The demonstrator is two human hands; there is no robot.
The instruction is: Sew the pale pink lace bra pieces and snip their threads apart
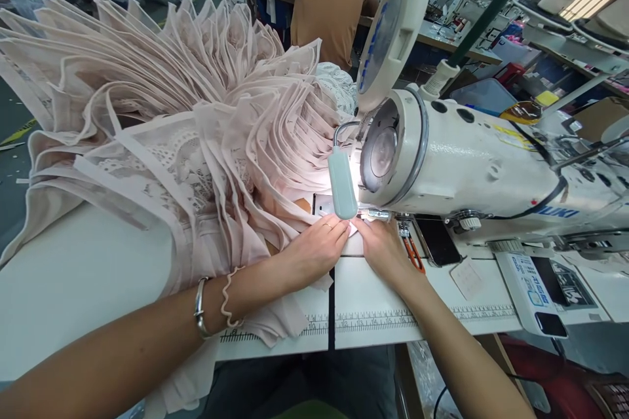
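The left hand (314, 250) lies palm down, fingers together and flat, on a pale pink sheer fabric piece (289, 209) just before the needle area of a white industrial sewing machine (472, 163). The right hand (386, 249) rests beside it, fingertips meeting the left's at the cloth edge (whether they pinch it I cannot tell). The fabric trails left into a big fanned heap of pink lace-trimmed garment pieces (162, 98) on the white work table (73, 275). Orange-handled thread snips (411, 250) and a black phone (436, 241) lie just right of the right hand.
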